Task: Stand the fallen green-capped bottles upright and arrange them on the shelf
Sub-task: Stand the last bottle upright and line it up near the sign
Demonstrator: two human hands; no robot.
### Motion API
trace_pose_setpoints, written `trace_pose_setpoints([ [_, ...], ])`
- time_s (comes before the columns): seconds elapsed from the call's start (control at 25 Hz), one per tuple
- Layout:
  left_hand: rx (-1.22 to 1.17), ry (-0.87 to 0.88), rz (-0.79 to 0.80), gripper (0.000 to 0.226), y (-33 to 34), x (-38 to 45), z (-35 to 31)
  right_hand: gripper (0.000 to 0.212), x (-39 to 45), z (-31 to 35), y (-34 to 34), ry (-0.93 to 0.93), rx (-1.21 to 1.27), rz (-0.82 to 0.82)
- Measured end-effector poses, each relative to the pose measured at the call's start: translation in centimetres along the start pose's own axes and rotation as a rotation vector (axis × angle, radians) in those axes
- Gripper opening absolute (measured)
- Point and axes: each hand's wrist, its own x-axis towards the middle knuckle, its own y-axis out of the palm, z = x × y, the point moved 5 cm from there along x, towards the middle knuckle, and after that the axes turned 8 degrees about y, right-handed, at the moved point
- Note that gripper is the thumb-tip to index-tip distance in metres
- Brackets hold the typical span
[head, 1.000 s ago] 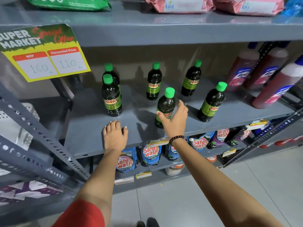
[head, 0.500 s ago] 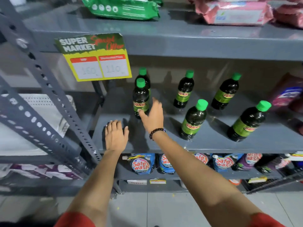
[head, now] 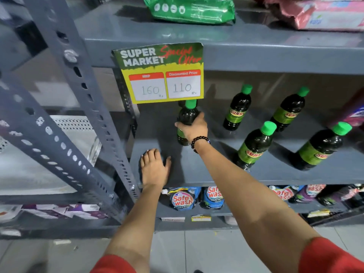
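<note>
Several dark bottles with green caps stand upright on the grey middle shelf (head: 275, 174). My right hand (head: 194, 128) is wrapped around the leftmost front bottle (head: 187, 115), just under the price sign; another bottle behind it is mostly hidden. My left hand (head: 154, 168) lies flat and open on the shelf's front left corner, holding nothing. Two bottles stand at the back, one (head: 237, 109) nearer the middle and one (head: 288, 110) further right. Two more stand nearer the front, one (head: 253, 146) in the middle and one (head: 319, 147) to the right.
A yellow and green price sign (head: 162, 73) hangs from the upper shelf's edge. A perforated grey upright (head: 82, 91) stands at the left. Green (head: 189, 9) and pink (head: 315, 14) packs lie on the top shelf. Safewash pouches (head: 182, 199) fill the shelf below. Red bottles show at the right edge.
My right hand left the middle front bottle, moved left and closed on the leftmost front bottle. The view swung left. My left hand stayed flat on the shelf.
</note>
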Motion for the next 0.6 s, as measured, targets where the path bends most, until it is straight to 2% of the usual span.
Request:
trace_pose_setpoints([
  [0.28,-0.035,0.035,0.035,0.046,-0.3,-0.7,-0.2,0.051,-5.5,-2.5,-1.4,-0.026,-0.031,-0.035],
  [0.44,-0.042,0.033,0.057,0.057,-0.2,-0.8,0.0,0.050,-7.6,-3.5,-1.8,-0.045,-0.037,-0.043],
  [0.6,-0.055,0.014,0.028,0.041,0.1,-0.6,0.1,0.055,-8.4,-3.4,-2.1,-0.031,-0.035,-0.037],
])
